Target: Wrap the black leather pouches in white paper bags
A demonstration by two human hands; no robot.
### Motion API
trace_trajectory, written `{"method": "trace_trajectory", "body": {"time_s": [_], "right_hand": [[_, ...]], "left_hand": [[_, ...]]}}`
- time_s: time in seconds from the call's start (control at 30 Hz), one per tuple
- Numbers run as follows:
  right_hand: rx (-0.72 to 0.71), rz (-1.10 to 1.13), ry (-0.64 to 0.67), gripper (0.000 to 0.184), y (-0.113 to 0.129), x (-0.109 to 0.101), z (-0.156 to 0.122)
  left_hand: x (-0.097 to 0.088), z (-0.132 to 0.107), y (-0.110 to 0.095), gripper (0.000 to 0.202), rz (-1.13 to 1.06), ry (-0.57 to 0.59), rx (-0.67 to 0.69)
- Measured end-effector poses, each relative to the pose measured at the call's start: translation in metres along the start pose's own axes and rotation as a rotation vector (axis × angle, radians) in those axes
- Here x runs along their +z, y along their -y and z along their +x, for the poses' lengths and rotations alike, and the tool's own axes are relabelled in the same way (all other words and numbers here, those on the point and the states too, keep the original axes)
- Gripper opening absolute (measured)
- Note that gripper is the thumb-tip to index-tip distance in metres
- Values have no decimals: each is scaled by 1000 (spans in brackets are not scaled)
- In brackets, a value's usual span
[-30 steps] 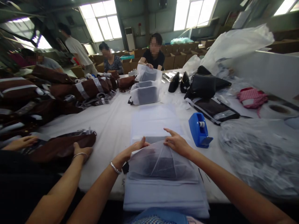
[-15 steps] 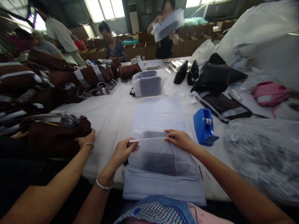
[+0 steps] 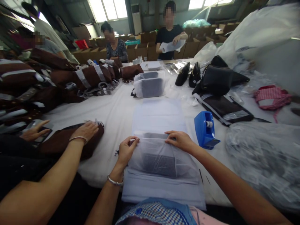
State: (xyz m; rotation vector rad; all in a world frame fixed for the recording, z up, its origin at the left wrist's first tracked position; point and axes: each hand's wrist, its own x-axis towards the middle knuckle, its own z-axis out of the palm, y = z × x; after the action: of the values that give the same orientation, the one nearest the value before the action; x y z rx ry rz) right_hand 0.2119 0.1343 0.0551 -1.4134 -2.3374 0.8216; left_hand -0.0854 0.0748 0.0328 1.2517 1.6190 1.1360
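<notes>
A thin white dust bag (image 3: 161, 159) with a dark item inside lies in front of me on a stack of flat white bags (image 3: 157, 117). My left hand (image 3: 126, 149) pinches the bag's open top edge at its left corner, fingers closed on the fabric. My right hand (image 3: 180, 141) grips the same edge at its right side. The dark item shows through the fabric as a grey block. A blue tape dispenser (image 3: 205, 129) stands just right of my right hand.
A neighbour's hands (image 3: 85, 131) press a brown bag (image 3: 70, 142) at my left. Brown bags (image 3: 89, 78) pile up at the far left, black bags (image 3: 215, 79) at the right. Packed white bags (image 3: 150, 84) stand mid-table. Clear plastic (image 3: 264, 156) heaps at the right. People work at the far end.
My hands went from lying on the bag to gripping its top edge. The neighbour lifted the brown bag, then laid it flat again. The person at the far end stood up.
</notes>
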Motion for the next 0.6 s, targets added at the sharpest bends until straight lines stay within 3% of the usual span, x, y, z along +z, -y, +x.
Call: {"method": "trace_trajectory", "body": {"time_s": [0.23,0.4,0.5,0.53,0.6], "right_hand": [[-31,-24,5,12,-1,-1,2],[-41,-51,12,13,-1,-2,3],[-35,-67,21,12,1,-3,4],[-33,-71,26,12,2,-4,4],[-30,-80,33,13,5,-4,4]], "left_hand": [[13,10,10,32,83,-126,67],[12,13,13,28,190,-226,115],[15,2,-1,26,396,-304,306],[19,-4,-7,26,475,-288,405],[35,-19,-17,25,585,-139,591]]}}
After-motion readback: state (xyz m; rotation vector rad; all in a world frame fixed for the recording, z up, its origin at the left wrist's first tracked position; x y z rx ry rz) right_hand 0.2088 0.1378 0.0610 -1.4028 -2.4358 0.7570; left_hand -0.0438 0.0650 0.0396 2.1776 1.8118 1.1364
